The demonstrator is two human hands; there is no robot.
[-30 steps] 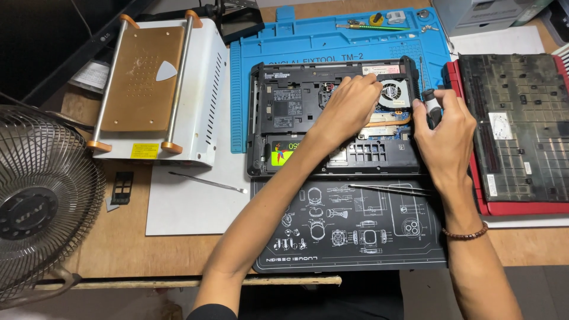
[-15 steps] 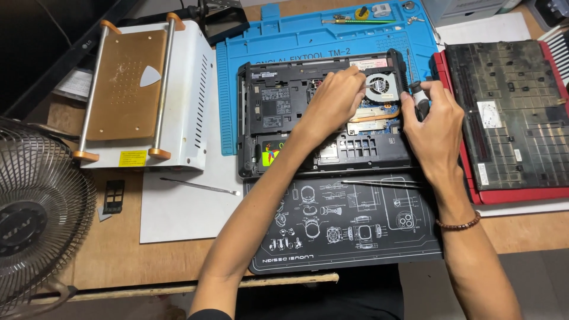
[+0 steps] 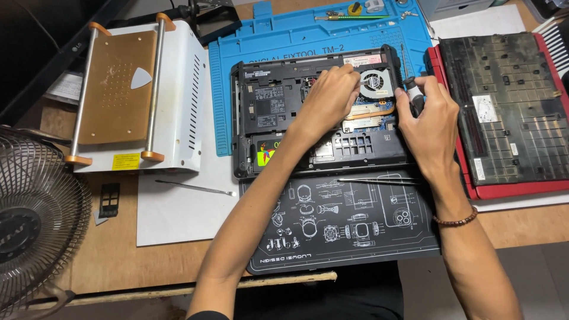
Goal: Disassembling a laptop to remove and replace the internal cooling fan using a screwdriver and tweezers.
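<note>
Opened laptop [image 3: 320, 112] lies on blue mat [image 3: 284, 35], mid tabletop [image 3: 118, 261]. Left hand [image 3: 329, 98] presses flat inside, steadying it; right hand [image 3: 430, 118] fingers wrapped around screwdriver [image 3: 410, 89] beside fan [image 3: 374, 82].

Both forearms reach forward, the left hand [image 3: 329, 98] palm-down with fingers curled, the right hand [image 3: 430, 121] seemingly closed in a grip, a bead bracelet at its wrist.

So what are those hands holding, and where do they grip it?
The right hand grips a black-handled screwdriver by its handle. The left hand holds nothing; it rests on the opened laptop beside the fan.
</note>
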